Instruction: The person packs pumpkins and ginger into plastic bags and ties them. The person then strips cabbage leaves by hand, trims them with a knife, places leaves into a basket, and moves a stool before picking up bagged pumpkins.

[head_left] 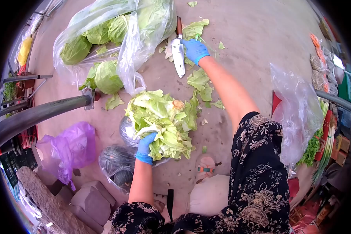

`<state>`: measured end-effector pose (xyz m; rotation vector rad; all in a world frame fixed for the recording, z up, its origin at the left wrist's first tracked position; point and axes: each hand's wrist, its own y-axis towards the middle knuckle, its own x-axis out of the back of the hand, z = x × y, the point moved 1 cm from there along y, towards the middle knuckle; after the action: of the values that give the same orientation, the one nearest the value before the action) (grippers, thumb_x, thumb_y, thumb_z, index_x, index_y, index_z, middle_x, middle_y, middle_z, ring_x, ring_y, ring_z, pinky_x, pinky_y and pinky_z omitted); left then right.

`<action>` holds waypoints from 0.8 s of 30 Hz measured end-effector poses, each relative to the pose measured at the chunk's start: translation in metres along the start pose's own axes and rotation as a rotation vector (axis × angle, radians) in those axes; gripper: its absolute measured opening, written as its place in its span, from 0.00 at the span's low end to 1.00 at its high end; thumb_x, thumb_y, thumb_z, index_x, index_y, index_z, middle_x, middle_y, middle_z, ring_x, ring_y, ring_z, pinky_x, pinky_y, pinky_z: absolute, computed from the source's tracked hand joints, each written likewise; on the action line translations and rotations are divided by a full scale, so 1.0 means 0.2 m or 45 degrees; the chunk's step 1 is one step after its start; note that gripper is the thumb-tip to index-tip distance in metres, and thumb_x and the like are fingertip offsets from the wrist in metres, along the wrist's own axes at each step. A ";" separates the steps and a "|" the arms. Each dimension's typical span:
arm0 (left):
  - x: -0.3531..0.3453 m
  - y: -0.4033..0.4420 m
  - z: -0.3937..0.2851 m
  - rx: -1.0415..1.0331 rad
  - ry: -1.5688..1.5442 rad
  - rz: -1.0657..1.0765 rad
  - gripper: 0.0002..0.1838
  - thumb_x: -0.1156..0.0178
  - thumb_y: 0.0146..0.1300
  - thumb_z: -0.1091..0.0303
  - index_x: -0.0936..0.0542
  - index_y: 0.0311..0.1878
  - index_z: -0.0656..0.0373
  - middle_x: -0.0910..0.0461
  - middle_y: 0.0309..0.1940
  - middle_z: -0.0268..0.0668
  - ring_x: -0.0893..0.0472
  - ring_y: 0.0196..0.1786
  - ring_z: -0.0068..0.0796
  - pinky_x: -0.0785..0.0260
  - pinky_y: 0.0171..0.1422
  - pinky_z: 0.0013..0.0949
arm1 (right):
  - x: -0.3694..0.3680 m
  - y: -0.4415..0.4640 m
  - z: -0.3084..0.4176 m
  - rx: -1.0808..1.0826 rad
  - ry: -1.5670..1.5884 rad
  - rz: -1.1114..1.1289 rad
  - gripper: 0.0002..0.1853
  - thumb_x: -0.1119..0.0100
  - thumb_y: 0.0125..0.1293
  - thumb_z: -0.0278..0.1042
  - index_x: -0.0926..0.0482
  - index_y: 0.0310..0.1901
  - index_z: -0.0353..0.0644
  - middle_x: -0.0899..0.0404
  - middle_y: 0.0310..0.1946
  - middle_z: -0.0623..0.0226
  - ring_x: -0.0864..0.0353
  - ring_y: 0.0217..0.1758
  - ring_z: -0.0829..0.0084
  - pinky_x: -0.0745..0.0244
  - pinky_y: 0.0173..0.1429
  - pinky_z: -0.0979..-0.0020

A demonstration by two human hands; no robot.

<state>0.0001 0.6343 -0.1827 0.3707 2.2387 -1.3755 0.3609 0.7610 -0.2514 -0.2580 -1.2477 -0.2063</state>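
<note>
My left hand (145,149), in a blue glove, grips a leafy pale-green cabbage (160,121) from below left; its cut stem end faces up. My right hand (195,50), also blue-gloved, reaches far forward, its fingers at the edge of a knife (178,58). That knife lies on the floor, its wooden handle pointing away from me. A small bright green piece (199,38) shows by the right fingertips; what they pinch is mostly hidden. Loose cabbage leaves (199,82) lie near that hand.
A large clear bag (144,35) holds several cabbages; one cabbage (108,77) sits at its mouth. Dark bundles in clear plastic (119,163) lie beside my left forearm. A purple bag (72,146) and a metal pipe (43,113) are left, another clear bag (296,117) right.
</note>
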 end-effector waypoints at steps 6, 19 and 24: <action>-0.01 0.01 -0.01 0.028 -0.007 -0.109 0.23 0.40 0.47 0.74 0.29 0.50 0.63 0.25 0.43 0.41 0.23 0.45 0.36 0.29 0.50 0.38 | -0.08 0.27 -0.01 0.023 -0.569 0.127 0.18 0.59 0.63 0.36 0.33 0.54 0.63 0.28 0.42 0.64 0.27 0.46 0.63 0.31 0.45 0.61; -0.05 0.00 -0.02 0.072 0.020 -0.148 0.19 0.40 0.48 0.74 0.27 0.46 0.63 0.23 0.39 0.40 0.22 0.40 0.33 0.28 0.45 0.34 | 0.07 -0.27 -0.63 0.068 -0.288 0.220 0.11 0.50 0.52 0.38 0.27 0.38 0.48 0.25 0.39 0.61 0.26 0.45 0.60 0.33 0.49 0.55; -0.06 0.00 -0.01 0.032 -0.026 -0.132 0.19 0.41 0.48 0.74 0.27 0.46 0.63 0.23 0.39 0.40 0.22 0.40 0.33 0.27 0.45 0.35 | 0.08 -0.33 -0.74 -0.286 -0.059 -0.062 0.12 0.54 0.56 0.40 0.28 0.39 0.44 0.24 0.33 0.57 0.23 0.36 0.55 0.28 0.39 0.57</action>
<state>0.0096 0.6361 -0.1751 0.2511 2.2541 -1.4542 0.4808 0.6524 -0.2756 -0.4279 -1.2787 -0.3854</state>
